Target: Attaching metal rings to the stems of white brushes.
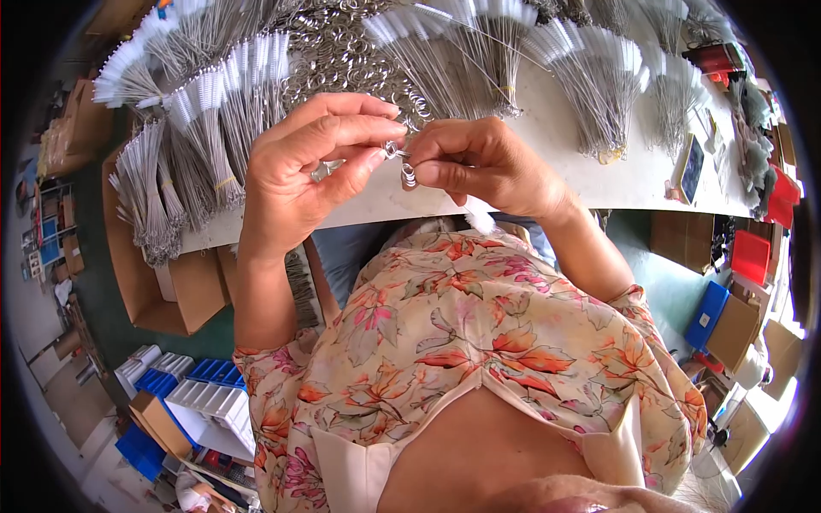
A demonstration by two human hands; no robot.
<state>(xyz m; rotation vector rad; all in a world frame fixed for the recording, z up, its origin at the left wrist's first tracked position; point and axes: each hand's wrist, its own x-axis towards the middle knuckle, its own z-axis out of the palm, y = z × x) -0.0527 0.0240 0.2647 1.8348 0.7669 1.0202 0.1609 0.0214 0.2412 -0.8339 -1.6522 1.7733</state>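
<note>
**Threading a ring at the table's edge**

My left hand (321, 162) and right hand (479, 162) meet just above the near edge of the white table (599, 184). My left thumb and fingers pinch closed around a small metal ring (395, 150), with a second bit of bright metal (327, 168) lying against the palm side. My right hand is closed too, its fingertips gripping a thin wire brush (409, 175) by its looped end, and the white bristle tip (479, 221) hangs below my wrist.

I judge the work well underway but far from over: many bundles of wire brushes (214, 111) lie stacked across the table, and a heap of loose rings (342, 51) waits between them.

Room is tight ahead, with brushes crowding the tabletop. The free space is here over my lap, clear of the cardboard box (162, 291) down at my left.
</note>
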